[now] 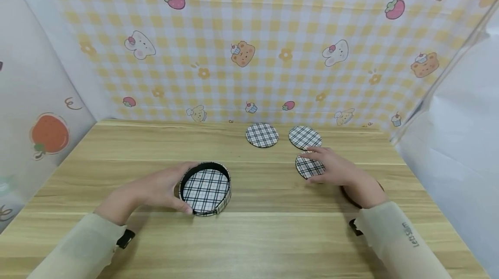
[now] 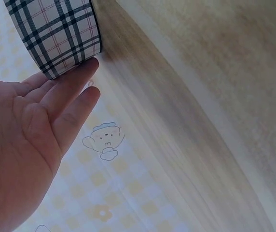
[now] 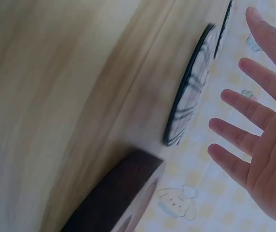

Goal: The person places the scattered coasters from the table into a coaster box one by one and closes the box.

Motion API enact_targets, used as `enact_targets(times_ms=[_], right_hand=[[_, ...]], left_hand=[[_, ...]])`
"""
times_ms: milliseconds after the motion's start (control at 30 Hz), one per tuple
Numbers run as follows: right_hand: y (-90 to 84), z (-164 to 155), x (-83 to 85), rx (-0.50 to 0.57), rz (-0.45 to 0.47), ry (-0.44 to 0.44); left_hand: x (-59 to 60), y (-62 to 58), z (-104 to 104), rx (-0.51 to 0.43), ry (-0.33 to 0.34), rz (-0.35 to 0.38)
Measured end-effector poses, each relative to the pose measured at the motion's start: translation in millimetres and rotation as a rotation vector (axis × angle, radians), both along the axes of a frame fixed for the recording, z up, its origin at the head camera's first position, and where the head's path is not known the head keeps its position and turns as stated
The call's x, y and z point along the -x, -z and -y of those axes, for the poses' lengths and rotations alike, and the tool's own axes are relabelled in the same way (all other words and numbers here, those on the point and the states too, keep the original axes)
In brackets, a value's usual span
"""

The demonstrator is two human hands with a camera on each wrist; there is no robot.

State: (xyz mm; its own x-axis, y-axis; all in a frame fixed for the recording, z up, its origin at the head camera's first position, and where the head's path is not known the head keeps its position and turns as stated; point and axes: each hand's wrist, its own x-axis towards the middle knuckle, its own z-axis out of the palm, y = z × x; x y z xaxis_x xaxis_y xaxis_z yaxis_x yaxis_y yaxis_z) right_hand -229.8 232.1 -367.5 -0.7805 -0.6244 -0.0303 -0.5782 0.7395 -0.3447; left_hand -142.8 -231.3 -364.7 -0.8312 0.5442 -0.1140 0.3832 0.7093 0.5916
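Observation:
A round plaid holder [image 1: 205, 189] with a black rim stands open on the wooden table [image 1: 273, 235]. My left hand [image 1: 171, 189] grips its left wall, thumb on the far side and fingers on the near side. In the left wrist view the fingertips of the left hand [image 2: 36, 135] press the holder's plaid wall [image 2: 56, 34]. My right hand [image 1: 331, 167] is spread flat over a plaid coaster [image 1: 308, 168]. The right wrist view shows the right hand [image 3: 254, 140] with straight, splayed fingers, a small gap from that coaster [image 3: 188, 96].
Two more plaid coasters [image 1: 262, 135] [image 1: 305, 137] lie near the back wall. A dark round piece [image 1: 351, 199] lies under my right wrist, its brown edge [image 3: 114, 193] visible in the right wrist view. Patterned walls enclose the table on three sides.

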Motion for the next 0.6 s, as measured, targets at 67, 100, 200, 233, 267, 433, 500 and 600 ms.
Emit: enact_targets(times_ms=[67,100,200,233,267,433,500,600], right_hand=[[1.0,-4,1.7,-0.008,0.019,0.015],[1.4,-6,2.3,-0.014,0.029,0.024],[3.3,-12,4.7,-0.035,0.064,0.051],[3.9,-14,5.3,-0.043,0.072,0.059],[4.8,-16,6.0,-0.051,0.077,0.065],[7.5,-21,8.3,-0.076,0.095,0.093],[8.0,-20,8.5,-0.082,0.106,0.095],[8.5,-19,7.3,-0.091,0.119,0.096]], left_hand=[[0.4,-0.2,-1,0.002,0.0,-0.004],[0.7,-0.1,-1,0.004,0.001,-0.005],[1.5,-0.4,-2,0.008,0.003,-0.007],[1.9,-0.1,-2,0.01,0.0,-0.007],[2.2,0.1,-3,0.009,0.0,-0.007],[2.9,1.1,-3,0.005,-0.008,0.004],[1.9,1.9,-2,0.003,-0.015,0.01],[1.0,2.6,-2,0.0,-0.029,0.024]])
